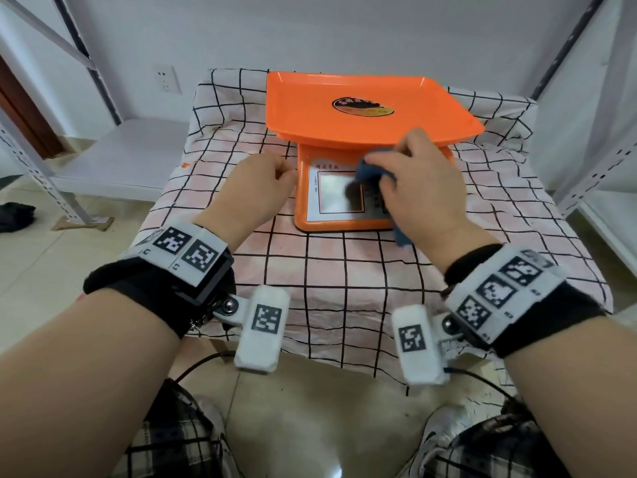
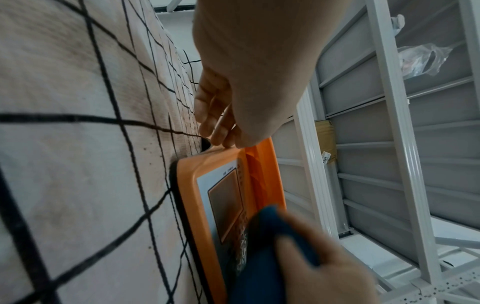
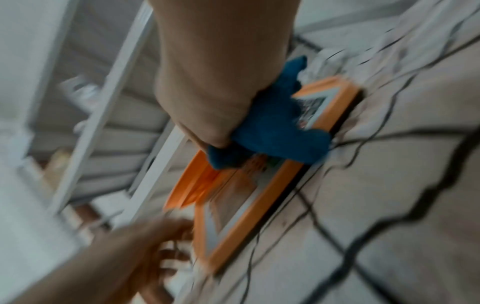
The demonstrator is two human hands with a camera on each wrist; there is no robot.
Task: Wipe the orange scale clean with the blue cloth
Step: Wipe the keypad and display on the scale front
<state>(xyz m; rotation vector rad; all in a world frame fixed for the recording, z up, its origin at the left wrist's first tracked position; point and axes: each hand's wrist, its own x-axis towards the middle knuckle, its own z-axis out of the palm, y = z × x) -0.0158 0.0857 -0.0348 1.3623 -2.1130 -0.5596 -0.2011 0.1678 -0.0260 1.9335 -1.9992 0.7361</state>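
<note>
Centrally, the right hand (image 1: 418, 188) bunches the blue cloth (image 1: 370, 170) against the orange scale (image 1: 344, 132) front panel; the left hand (image 1: 255, 188), fingers loosely curled and holding nothing, touches its side.

White wall (image 1: 310, 25), tiled floor (image 1: 31, 270), grey metal shelving (image 1: 599, 139) alongside.

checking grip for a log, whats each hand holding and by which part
Right hand grips the bunched blue cloth. Left hand holds nothing.
</note>
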